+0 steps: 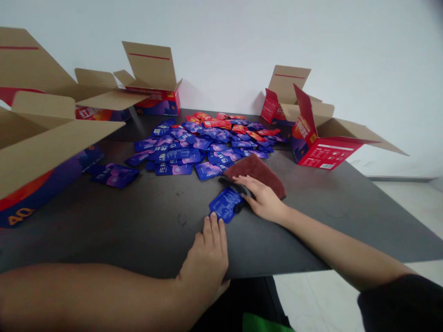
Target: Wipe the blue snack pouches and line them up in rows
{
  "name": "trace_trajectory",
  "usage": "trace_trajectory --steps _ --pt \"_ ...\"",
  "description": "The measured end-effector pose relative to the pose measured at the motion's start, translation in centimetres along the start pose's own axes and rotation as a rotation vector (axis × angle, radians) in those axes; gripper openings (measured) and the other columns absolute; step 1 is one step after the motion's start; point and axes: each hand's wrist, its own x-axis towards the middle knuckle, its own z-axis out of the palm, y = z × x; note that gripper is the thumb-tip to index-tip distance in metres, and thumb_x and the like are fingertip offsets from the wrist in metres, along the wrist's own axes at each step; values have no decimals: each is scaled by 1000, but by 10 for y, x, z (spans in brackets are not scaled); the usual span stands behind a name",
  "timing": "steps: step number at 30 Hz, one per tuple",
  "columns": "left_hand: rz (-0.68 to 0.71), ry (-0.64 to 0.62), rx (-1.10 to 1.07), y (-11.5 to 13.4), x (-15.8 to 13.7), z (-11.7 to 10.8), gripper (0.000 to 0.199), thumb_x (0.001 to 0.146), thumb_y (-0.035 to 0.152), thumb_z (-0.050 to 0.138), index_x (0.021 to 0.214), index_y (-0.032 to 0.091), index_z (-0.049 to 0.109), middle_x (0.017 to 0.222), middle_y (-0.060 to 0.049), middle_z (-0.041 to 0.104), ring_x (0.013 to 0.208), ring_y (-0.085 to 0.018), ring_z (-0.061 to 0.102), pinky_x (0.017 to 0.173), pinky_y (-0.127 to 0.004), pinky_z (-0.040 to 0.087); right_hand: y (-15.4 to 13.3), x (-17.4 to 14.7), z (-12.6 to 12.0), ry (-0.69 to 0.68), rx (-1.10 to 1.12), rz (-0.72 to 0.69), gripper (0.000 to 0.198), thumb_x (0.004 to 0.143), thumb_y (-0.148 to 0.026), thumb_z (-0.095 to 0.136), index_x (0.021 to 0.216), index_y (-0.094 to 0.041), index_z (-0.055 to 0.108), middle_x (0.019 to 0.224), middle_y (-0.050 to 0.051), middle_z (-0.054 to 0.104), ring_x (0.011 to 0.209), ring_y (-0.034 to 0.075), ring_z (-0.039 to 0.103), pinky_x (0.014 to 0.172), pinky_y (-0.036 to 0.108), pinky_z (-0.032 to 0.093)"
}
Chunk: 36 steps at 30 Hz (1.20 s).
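Note:
A blue pouch (224, 204) with pale print lies on the dark table near its front edge. The fingertips of my left hand (207, 244) rest flat on the pouch's near end, fingers stretched out and close together. My right hand (261, 198) grips a brown cloth (259, 170) with a dark edge, its fingers laid over the folded side. The cloth touches the pouch's far end and hides part of it. Just beyond the cloth spreads a heap of blue and purple pouches (180, 152), with red pouches (214, 122) towards the back.
Large open cartons (41, 184) stand on the left, another carton (157, 103) behind them. Two more open cartons stand on the right, the nearer red carton (321, 152) with its flaps spread. Several blue pouches (116, 175) lie beside the left carton. A white wall (224, 55) backs the table.

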Motion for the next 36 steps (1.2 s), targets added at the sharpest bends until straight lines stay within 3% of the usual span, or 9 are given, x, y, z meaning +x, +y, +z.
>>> trace_trajectory --steps 2,5,10,14,19,23,28,32,36 --pt "5 -9 -6 0 0 -1 99 73 54 64 142 -6 27 145 -37 21 132 -46 33 95 -45 44 0 -1 -1 -12 -5 -22 46 86 -12 46 131 -18 47 136 11 53 131 22 43 112 48 31" --pt "22 -25 -20 -1 0 -1 91 75 50 63 141 -5 33 141 -36 31 129 -45 38 92 -46 45 -2 -2 -1 -203 81 -193 48 85 -12 47 132 -19 47 137 9 52 131 19 43 113 43 32" --pt "1 17 -2 -1 0 1 101 72 54 65 142 -7 27 145 -37 20 131 -47 33 91 -46 45 0 -2 -3 -7 4 -11 46 87 -14 46 133 -20 47 134 10 55 129 21 45 112 49 32" --pt "12 -2 -16 -1 0 0 92 73 52 65 139 -6 35 139 -35 36 128 -46 39 91 -45 46 -1 -3 -4 -210 99 -211 45 87 -14 47 132 -19 48 135 9 54 129 19 45 112 43 32" --pt "1 14 -3 -2 2 1 102 71 56 65 141 -7 27 145 -36 21 132 -47 31 95 -47 43 7 -2 -7 30 17 10 43 88 -14 46 131 -20 49 132 10 57 127 22 48 111 49 34" --pt "21 -16 -26 -3 3 2 99 73 56 62 141 -7 28 143 -36 27 132 -47 31 102 -51 36 0 -3 -9 -175 106 -185 43 87 -14 47 130 -21 49 133 8 57 127 19 48 111 42 35" --pt "17 -23 -14 -3 2 3 105 72 57 63 143 -8 21 147 -36 13 135 -48 22 107 -51 31 -2 -3 -10 -9 22 -38 40 89 -14 44 128 -17 50 129 11 59 126 21 50 110 45 35" --pt "20 -23 -16 -3 2 3 98 74 56 61 143 -4 27 145 -33 28 134 -45 30 107 -51 32 -4 -5 -7 -189 85 -213 43 86 -13 46 129 -18 49 134 10 56 128 19 47 111 43 35" --pt "-43 16 -7 -3 1 0 106 68 59 66 145 -2 23 147 -34 21 133 -48 28 100 -53 38 -1 -6 -9 -20 40 -31 42 89 -15 44 131 -20 49 130 10 59 125 21 50 110 47 36"
